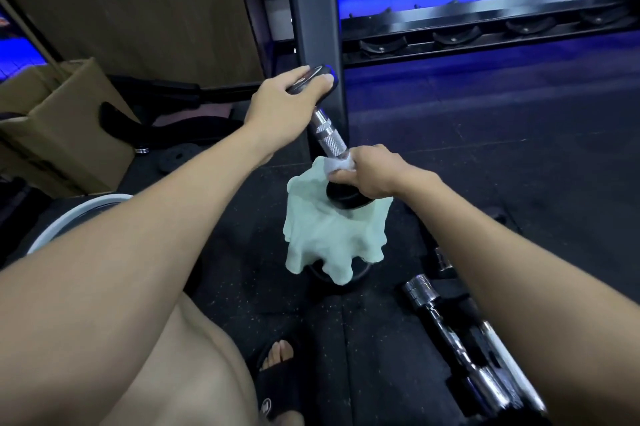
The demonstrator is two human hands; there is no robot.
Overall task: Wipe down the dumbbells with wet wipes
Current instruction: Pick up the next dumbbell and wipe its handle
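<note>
A dumbbell point(329, 133) with a knurled chrome handle and black ends stands tilted in the middle of the view. Its lower end rests on a pale green cloth point(322, 235) draped over a round black object. My left hand point(287, 103) grips the dumbbell's upper black end. My right hand point(367, 171) holds a white wet wipe point(337, 164) wrapped round the bottom of the handle, just above the lower end.
A chrome bar point(446, 318) and other dumbbell parts lie on the black rubber floor at the lower right. A dark rack post point(315, 27) stands right behind the dumbbell, with rack cradles point(453, 36) to its right. A cardboard box point(65, 127) sits at left, and a white-rimmed container point(65, 217) by my left arm.
</note>
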